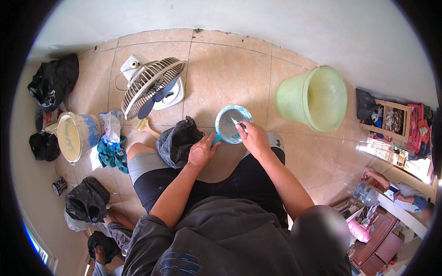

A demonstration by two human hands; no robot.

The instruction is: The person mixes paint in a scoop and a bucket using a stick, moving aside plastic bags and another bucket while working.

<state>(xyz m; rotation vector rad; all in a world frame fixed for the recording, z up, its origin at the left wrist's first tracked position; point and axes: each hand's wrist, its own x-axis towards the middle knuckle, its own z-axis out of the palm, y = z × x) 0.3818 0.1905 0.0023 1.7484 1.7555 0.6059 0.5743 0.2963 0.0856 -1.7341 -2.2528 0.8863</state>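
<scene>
Grey paste (225, 126) sits in one blue dipper (218, 120) near the person's right knee (277, 140); left hand (201, 152) has fingers closed round its handle (216, 138), right hand (254, 138) grips one thin tool (233, 120), tip inside the dipper. I count two buckets: green bucket (291, 99) at right, cream bucket (89, 131) at left, plus one fan (154, 80).

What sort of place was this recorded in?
Probably a lived-in home: there is a fan on the tiled floor, a red basket and a large water bottle.

Dipper (218, 120) blue, smeared white; mix (226, 124) grey; bucket (293, 97) pale green; fan blades (147, 109) dark blue; tiles (230, 69) beige.
</scene>
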